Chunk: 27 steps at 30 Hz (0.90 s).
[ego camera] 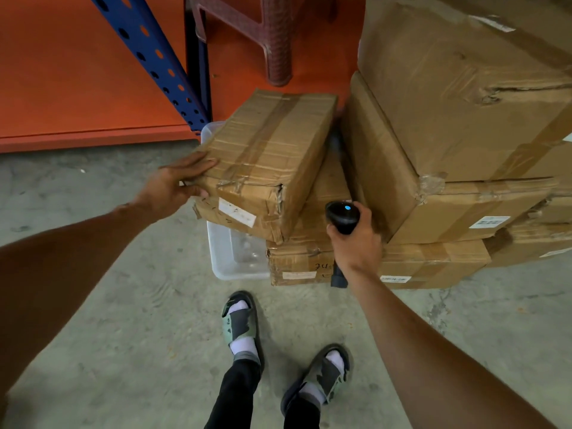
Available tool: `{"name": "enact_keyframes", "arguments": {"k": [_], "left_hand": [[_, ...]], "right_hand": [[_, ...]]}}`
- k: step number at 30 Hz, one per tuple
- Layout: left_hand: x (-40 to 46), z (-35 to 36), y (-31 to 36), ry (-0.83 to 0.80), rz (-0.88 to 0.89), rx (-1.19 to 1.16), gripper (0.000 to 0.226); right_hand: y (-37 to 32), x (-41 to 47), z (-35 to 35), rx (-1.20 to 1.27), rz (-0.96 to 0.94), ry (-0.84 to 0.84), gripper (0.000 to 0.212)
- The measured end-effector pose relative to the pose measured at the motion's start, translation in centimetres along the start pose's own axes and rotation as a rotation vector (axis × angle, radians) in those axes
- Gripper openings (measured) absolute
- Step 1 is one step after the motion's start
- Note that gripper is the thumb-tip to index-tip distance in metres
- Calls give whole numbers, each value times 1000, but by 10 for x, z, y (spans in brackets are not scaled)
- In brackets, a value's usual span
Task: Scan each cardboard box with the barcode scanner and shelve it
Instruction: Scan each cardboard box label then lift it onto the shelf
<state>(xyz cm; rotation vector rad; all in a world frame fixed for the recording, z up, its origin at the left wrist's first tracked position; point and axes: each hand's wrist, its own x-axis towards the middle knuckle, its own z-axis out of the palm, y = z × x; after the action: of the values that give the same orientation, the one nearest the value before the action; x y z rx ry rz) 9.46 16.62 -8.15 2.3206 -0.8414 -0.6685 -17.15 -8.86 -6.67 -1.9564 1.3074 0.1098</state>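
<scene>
The orange shelf (77,88) at upper left shows bare in the part in view, so by my reading shelving has hardly begun, and a stack (464,134) of boxes waits on the floor (123,305) at right, several with white labels facing out. The box (266,162) in hand lies tilted atop a lower box (297,261) and a clear tub (229,255), its long axis running from the person away toward the shelf, its short labelled end facing back toward the person. The left hand (176,187) grips that box's near left corner, fingers over the top and thumb on the end face. The right hand (356,239) is closed around the scanner (342,216), held upright just beside the box's near right corner, head toward the boxes and a blue light on top. Scanning this label looks like the step in hand; lifting it to the shelf remains
</scene>
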Motion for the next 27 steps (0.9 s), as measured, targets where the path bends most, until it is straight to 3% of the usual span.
{"name": "enact_keyframes", "arguments": {"k": [9, 14, 17, 20, 24, 27], "left_hand": [[1, 5, -23, -31, 13, -118, 72], [0, 6, -29, -57, 35, -131, 78], [-2, 6, -23, -67, 14, -230, 84], [-4, 0, -10, -118, -109, -284, 86], [-2, -10, 14, -67, -403, -470, 86], [10, -9, 16, -29, -457, -532, 84]], "right_hand": [[-24, 48, 25, -336, 93, -106, 62], [-24, 41, 21, -346, 122, -93, 79], [-34, 23, 15, -347, 19, -11, 91], [-63, -7, 17, -104, -132, 123, 92], [-116, -33, 40, 282, -179, 65, 86], [-137, -26, 68, 421, -93, 54, 83]]}}
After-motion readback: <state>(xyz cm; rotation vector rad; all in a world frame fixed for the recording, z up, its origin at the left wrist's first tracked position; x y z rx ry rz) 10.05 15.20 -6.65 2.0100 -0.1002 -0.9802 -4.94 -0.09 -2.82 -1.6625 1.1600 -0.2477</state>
